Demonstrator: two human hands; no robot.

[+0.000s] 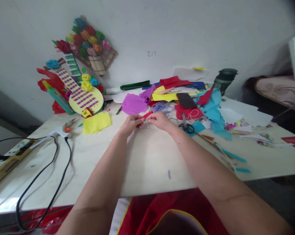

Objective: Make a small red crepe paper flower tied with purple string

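Note:
Over the middle of the table, my left hand (133, 124) is closed on a small strip of red crepe paper (147, 115). My right hand (159, 120) meets it there, thumb and fingers pinched at the strip's near end. A short bit of pale thread seems to hang between the fingertips, too small to make out surely. Just behind the hands lies a tangle of lilac yarn (160, 107), with a purple crepe sheet (135, 103) to its left. Black-handled scissors (188, 127) rest to the right of my right hand.
A glue gun (61, 131) with a black cable lies at left near a power strip (11, 158). Paper-flower guitars (86, 99) lean against the wall. A phone (186, 100), coloured crepe sheets and a dark bottle (225, 80) stand behind, right. A yellow sheet (97, 123) lies left.

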